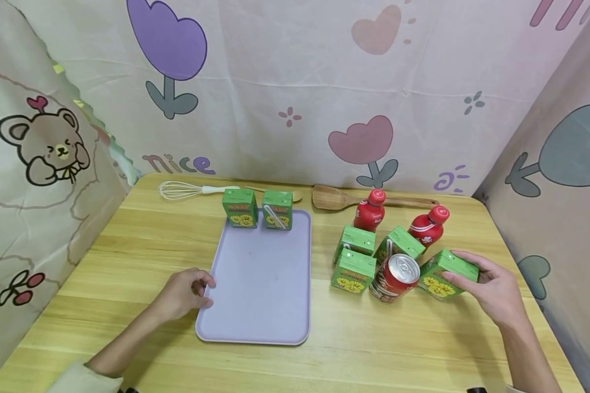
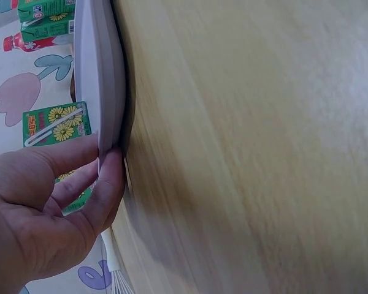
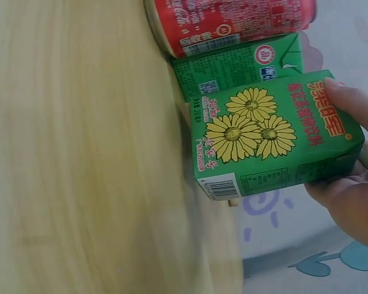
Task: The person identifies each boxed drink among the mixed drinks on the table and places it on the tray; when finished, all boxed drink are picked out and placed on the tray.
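Note:
My left hand (image 1: pixel 184 295) pinches the left rim of a pale purple tray (image 1: pixel 260 273), thumb and fingers on either side of the edge in the left wrist view. At the tray's far end stand two green drink cartons (image 1: pixel 241 209) printed with yellow flowers, one with a white straw on its front. On the right, my right hand (image 1: pixel 494 286) grips another green drink carton (image 3: pixel 257 131) by its upper part, thumb on the front. The held carton tilts beside a red soda can (image 1: pixel 395 278). Three more green cartons (image 1: pixel 354 273) stand close around the can.
Two red bottles (image 1: pixel 370 212) with red caps stand behind the cartons. Along the back edge of the wooden table (image 1: pixel 142 256) lie a white whisk (image 1: pixel 192 189), a wooden spatula (image 1: pixel 331 197) and a wooden spoon (image 1: pixel 297 195). A printed cloth (image 1: pixel 265 71) hangs behind the table.

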Demonstrator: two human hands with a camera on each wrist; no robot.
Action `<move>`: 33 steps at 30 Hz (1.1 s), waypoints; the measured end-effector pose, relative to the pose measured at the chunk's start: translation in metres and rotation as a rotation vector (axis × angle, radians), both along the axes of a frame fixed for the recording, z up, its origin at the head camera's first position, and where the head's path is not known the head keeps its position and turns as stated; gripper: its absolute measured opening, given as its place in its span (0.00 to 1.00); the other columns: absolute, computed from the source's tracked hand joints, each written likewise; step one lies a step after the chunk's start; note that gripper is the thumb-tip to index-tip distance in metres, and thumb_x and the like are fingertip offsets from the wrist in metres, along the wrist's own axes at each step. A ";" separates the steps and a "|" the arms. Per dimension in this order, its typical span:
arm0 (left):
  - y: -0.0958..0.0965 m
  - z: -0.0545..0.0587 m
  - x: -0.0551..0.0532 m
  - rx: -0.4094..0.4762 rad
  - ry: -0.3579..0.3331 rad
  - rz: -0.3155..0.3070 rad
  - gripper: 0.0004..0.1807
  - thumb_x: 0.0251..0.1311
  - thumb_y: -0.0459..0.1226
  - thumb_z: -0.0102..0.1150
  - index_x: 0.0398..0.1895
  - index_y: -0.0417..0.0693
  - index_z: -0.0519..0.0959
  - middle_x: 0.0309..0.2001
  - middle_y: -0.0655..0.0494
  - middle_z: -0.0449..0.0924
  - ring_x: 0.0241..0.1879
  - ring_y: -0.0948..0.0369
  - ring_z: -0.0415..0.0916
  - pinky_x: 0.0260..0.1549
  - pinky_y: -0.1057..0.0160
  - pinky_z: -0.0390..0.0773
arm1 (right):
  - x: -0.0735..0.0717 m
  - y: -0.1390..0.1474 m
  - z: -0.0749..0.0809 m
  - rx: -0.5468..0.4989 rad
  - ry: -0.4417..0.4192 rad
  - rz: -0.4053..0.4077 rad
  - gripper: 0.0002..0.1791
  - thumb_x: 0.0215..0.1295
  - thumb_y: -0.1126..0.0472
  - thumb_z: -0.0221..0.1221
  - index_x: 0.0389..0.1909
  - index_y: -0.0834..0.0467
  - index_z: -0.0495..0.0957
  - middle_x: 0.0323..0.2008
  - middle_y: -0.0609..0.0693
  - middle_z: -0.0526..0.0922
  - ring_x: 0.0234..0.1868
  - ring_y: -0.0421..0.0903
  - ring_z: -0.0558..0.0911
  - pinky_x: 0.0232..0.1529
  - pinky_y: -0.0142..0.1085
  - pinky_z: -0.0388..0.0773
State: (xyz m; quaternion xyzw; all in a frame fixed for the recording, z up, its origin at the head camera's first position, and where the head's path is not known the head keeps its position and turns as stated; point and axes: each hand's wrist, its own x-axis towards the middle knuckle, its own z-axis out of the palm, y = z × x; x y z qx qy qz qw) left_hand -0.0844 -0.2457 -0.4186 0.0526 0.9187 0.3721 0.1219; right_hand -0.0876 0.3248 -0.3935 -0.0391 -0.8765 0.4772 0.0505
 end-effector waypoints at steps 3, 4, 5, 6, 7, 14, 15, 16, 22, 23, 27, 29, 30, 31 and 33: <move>0.000 0.000 -0.001 -0.008 0.007 -0.002 0.15 0.40 0.26 0.71 0.34 0.41 0.79 0.28 0.52 0.72 0.28 0.62 0.68 0.22 0.71 0.71 | 0.001 0.000 0.005 0.010 0.019 0.008 0.26 0.54 0.63 0.67 0.56 0.59 0.76 0.39 0.27 0.78 0.33 0.29 0.79 0.31 0.24 0.78; 0.000 0.000 -0.001 -0.010 0.008 -0.003 0.15 0.40 0.26 0.71 0.34 0.42 0.79 0.28 0.52 0.73 0.28 0.63 0.68 0.22 0.71 0.71 | 0.002 0.000 0.007 0.015 0.027 0.011 0.26 0.54 0.64 0.67 0.56 0.59 0.76 0.40 0.27 0.78 0.33 0.29 0.79 0.31 0.24 0.78; 0.000 -0.001 -0.001 -0.013 0.010 -0.004 0.16 0.39 0.26 0.71 0.34 0.42 0.79 0.28 0.52 0.73 0.28 0.63 0.68 0.22 0.71 0.71 | 0.002 0.000 0.009 0.019 0.036 0.010 0.26 0.54 0.65 0.68 0.56 0.60 0.76 0.39 0.27 0.78 0.32 0.28 0.80 0.30 0.24 0.78; 0.000 -0.001 -0.001 -0.016 0.013 -0.005 0.16 0.39 0.26 0.71 0.34 0.42 0.79 0.28 0.53 0.73 0.28 0.63 0.68 0.23 0.71 0.71 | 0.003 0.000 0.011 0.019 0.040 0.002 0.26 0.53 0.65 0.68 0.55 0.59 0.76 0.39 0.27 0.78 0.32 0.28 0.80 0.30 0.24 0.78; 0.000 -0.001 -0.001 -0.019 0.016 -0.006 0.16 0.39 0.26 0.71 0.34 0.42 0.79 0.28 0.53 0.73 0.28 0.63 0.68 0.23 0.71 0.71 | 0.003 0.000 0.012 0.021 0.046 0.002 0.26 0.53 0.66 0.68 0.55 0.60 0.76 0.38 0.27 0.78 0.32 0.29 0.80 0.30 0.24 0.78; 0.000 -0.001 -0.001 -0.016 0.021 -0.010 0.16 0.40 0.26 0.71 0.34 0.42 0.79 0.28 0.53 0.73 0.28 0.63 0.68 0.22 0.71 0.70 | 0.006 -0.002 0.026 0.032 0.070 0.008 0.25 0.51 0.68 0.68 0.53 0.58 0.78 0.35 0.27 0.79 0.29 0.29 0.80 0.27 0.24 0.78; 0.000 -0.002 -0.001 -0.015 0.021 -0.012 0.16 0.40 0.27 0.71 0.34 0.42 0.79 0.28 0.53 0.73 0.28 0.63 0.68 0.22 0.71 0.70 | 0.007 -0.002 0.028 0.037 0.075 0.002 0.25 0.51 0.68 0.68 0.53 0.57 0.78 0.35 0.27 0.79 0.29 0.29 0.80 0.27 0.24 0.78; 0.000 -0.002 -0.001 -0.014 0.022 -0.013 0.15 0.40 0.27 0.71 0.34 0.42 0.79 0.28 0.53 0.73 0.28 0.63 0.68 0.22 0.71 0.70 | 0.007 -0.003 0.030 0.047 0.083 -0.003 0.25 0.51 0.68 0.69 0.53 0.58 0.78 0.34 0.27 0.79 0.28 0.29 0.80 0.27 0.24 0.78; -0.001 -0.002 0.000 -0.016 0.021 -0.014 0.16 0.40 0.27 0.71 0.34 0.42 0.79 0.28 0.53 0.73 0.28 0.63 0.68 0.23 0.71 0.70 | 0.010 -0.007 0.043 0.073 0.114 -0.025 0.25 0.50 0.68 0.69 0.53 0.61 0.78 0.33 0.28 0.80 0.26 0.30 0.80 0.26 0.25 0.78; -0.001 -0.002 0.000 -0.016 0.021 -0.013 0.16 0.40 0.27 0.71 0.34 0.42 0.79 0.28 0.53 0.73 0.28 0.63 0.68 0.23 0.71 0.70 | 0.010 -0.008 0.045 0.067 0.121 -0.022 0.25 0.50 0.68 0.69 0.53 0.62 0.78 0.33 0.28 0.80 0.26 0.31 0.80 0.26 0.25 0.78; -0.001 -0.002 0.000 -0.017 0.023 -0.012 0.16 0.40 0.27 0.71 0.34 0.42 0.79 0.28 0.53 0.73 0.28 0.63 0.68 0.23 0.71 0.70 | 0.011 -0.010 0.052 0.026 0.152 0.001 0.25 0.49 0.72 0.68 0.52 0.65 0.77 0.35 0.31 0.81 0.25 0.32 0.80 0.25 0.26 0.79; -0.001 -0.002 0.000 -0.018 0.024 -0.011 0.16 0.40 0.27 0.71 0.34 0.42 0.79 0.28 0.53 0.73 0.28 0.63 0.68 0.23 0.71 0.70 | 0.012 -0.011 0.055 0.004 0.164 0.014 0.25 0.49 0.73 0.68 0.52 0.65 0.77 0.35 0.32 0.82 0.25 0.32 0.81 0.25 0.26 0.79; -0.001 -0.002 0.000 -0.019 0.024 -0.011 0.16 0.40 0.27 0.71 0.34 0.42 0.79 0.28 0.53 0.73 0.28 0.63 0.68 0.23 0.71 0.70 | 0.012 -0.012 0.057 -0.010 0.169 0.023 0.25 0.49 0.73 0.67 0.52 0.65 0.76 0.35 0.33 0.82 0.25 0.32 0.81 0.25 0.25 0.79; -0.001 -0.002 0.000 -0.020 0.025 -0.011 0.16 0.40 0.27 0.71 0.34 0.42 0.79 0.28 0.53 0.73 0.28 0.63 0.68 0.23 0.71 0.70 | 0.013 -0.013 0.059 -0.020 0.175 0.029 0.25 0.49 0.74 0.67 0.52 0.66 0.76 0.34 0.33 0.83 0.25 0.32 0.81 0.25 0.26 0.79; -0.001 -0.002 0.000 -0.020 0.023 -0.010 0.16 0.40 0.27 0.71 0.34 0.42 0.79 0.28 0.53 0.73 0.28 0.63 0.68 0.23 0.71 0.70 | 0.013 -0.014 0.064 -0.037 0.181 0.038 0.25 0.49 0.75 0.67 0.52 0.66 0.76 0.34 0.34 0.83 0.25 0.32 0.81 0.25 0.26 0.79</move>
